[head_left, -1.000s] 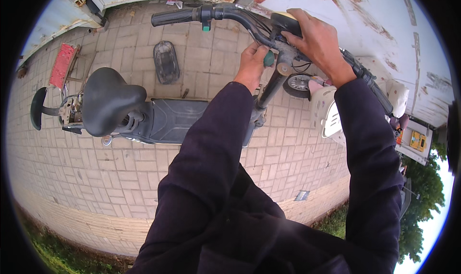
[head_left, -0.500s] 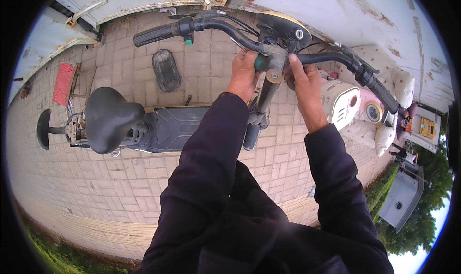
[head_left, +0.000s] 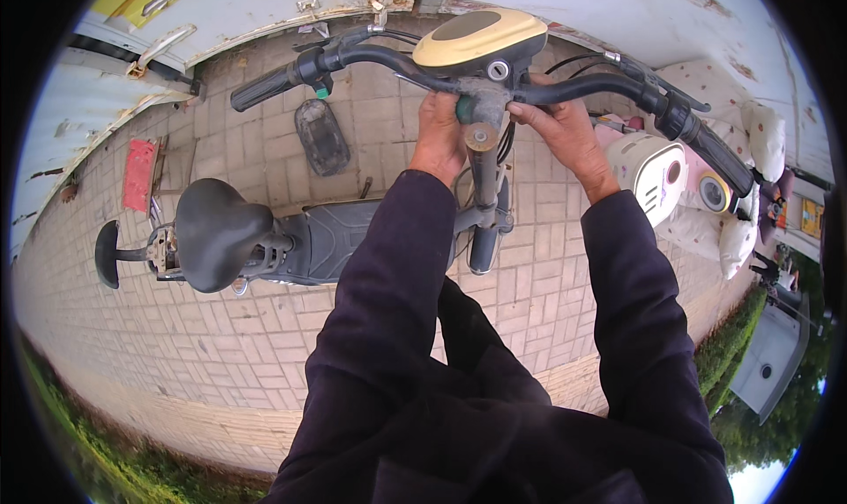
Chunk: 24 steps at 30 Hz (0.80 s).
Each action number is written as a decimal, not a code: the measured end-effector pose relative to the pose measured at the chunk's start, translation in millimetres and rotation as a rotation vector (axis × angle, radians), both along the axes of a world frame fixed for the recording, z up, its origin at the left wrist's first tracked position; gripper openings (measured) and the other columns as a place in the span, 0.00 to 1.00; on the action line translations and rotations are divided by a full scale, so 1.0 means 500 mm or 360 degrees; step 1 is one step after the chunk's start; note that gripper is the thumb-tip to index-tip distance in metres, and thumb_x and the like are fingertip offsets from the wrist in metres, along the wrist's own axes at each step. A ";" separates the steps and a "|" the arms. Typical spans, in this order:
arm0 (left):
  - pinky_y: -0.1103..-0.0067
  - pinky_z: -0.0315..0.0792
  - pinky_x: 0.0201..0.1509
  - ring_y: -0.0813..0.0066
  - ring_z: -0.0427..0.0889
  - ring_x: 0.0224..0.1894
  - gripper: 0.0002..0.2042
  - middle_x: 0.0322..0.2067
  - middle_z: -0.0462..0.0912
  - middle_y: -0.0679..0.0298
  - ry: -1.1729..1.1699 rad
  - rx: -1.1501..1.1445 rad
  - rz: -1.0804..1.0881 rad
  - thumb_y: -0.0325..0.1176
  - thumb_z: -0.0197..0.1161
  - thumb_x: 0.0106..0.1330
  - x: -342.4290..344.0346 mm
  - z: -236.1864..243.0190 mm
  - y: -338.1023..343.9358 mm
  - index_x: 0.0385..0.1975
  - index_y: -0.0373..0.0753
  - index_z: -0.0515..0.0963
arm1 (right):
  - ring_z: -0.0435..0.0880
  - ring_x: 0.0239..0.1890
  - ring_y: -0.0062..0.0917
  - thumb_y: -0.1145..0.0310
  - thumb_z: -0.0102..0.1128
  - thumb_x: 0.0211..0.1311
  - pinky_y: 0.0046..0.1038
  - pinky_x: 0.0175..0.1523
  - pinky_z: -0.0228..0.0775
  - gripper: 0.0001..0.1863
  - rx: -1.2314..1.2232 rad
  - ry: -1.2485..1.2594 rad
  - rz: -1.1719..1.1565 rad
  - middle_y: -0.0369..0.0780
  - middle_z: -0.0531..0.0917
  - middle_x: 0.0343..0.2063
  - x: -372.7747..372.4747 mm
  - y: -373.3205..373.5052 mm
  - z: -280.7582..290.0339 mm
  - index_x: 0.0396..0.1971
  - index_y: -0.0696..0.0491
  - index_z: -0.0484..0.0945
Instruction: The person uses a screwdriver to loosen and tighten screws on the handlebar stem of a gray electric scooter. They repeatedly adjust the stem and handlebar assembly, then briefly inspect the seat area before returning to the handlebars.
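Note:
A scooter's black handlebar (head_left: pixel 609 83) spans the upper part of the view, and its steering stem (head_left: pixel 483 173) runs down from the middle. Above the clamp sits a cream-and-black headlight housing (head_left: pixel 481 41) with a round key lock (head_left: pixel 498 70). Just left of the stem, my left hand (head_left: pixel 437 140) is closed around a dark green rounded handle (head_left: pixel 464 109), mostly hidden; the kind of tool does not show. My right hand (head_left: pixel 569 138) is right of the stem, under the bar. Its thumb reaches the clamp, while its other fingers are curled out of sight behind.
The scooter's black saddle (head_left: pixel 221 235) and footboard (head_left: pixel 344 244) extend left. On the paving lie a dark oblong cover (head_left: pixel 323 138) and a red panel (head_left: pixel 139 174). A second scooter with a white basket (head_left: pixel 647 176) and padded cover stands right. Rusty white metal doors (head_left: pixel 265 10) line the back.
The headlight housing has tipped, so its cream top now shows, and the handlebar sits further left in view. My right hand's fingers have moved further under the bar; my left hand keeps its grip.

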<state>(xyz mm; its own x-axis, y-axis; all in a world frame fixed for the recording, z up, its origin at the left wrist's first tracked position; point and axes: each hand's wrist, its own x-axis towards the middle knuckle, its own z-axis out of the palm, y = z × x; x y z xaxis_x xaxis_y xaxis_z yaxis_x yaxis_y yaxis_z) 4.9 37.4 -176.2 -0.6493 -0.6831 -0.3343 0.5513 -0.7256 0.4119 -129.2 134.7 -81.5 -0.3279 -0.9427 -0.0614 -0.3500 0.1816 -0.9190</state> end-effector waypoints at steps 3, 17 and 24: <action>0.78 0.80 0.42 0.76 0.85 0.39 0.19 0.43 0.84 0.65 0.0041 -0.0051 0.0016 0.45 0.63 0.69 0.002 0.004 0.000 0.51 0.38 0.77 | 0.79 0.33 0.15 0.62 0.69 0.67 0.21 0.43 0.75 0.15 -0.0021 -0.0245 -0.0115 0.34 0.85 0.33 0.000 -0.001 -0.003 0.45 0.58 0.82; 0.75 0.82 0.44 0.74 0.85 0.41 0.19 0.44 0.84 0.63 0.0198 0.0015 -0.0015 0.46 0.62 0.72 -0.004 0.011 0.008 0.54 0.39 0.76 | 0.86 0.42 0.39 0.59 0.75 0.53 0.36 0.46 0.77 0.28 -0.0450 0.2133 -0.0017 0.43 0.87 0.35 0.098 -0.120 0.234 0.51 0.55 0.78; 0.76 0.82 0.44 0.74 0.86 0.42 0.17 0.46 0.85 0.63 0.0105 0.0162 -0.0044 0.42 0.61 0.73 -0.009 -0.003 0.000 0.53 0.38 0.77 | 0.86 0.39 0.45 0.58 0.75 0.50 0.41 0.41 0.78 0.26 0.0264 0.1987 0.0191 0.45 0.87 0.36 0.034 -0.174 0.152 0.49 0.49 0.78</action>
<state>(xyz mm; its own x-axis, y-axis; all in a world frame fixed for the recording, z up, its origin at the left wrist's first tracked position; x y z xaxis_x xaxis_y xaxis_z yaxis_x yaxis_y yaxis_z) 0.1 37.3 -177.7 -0.6904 -0.6293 -0.3569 0.5539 -0.7771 0.2989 -112.0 47.9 -5.5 -0.1610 -0.9811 0.1077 -0.9824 0.1698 0.0784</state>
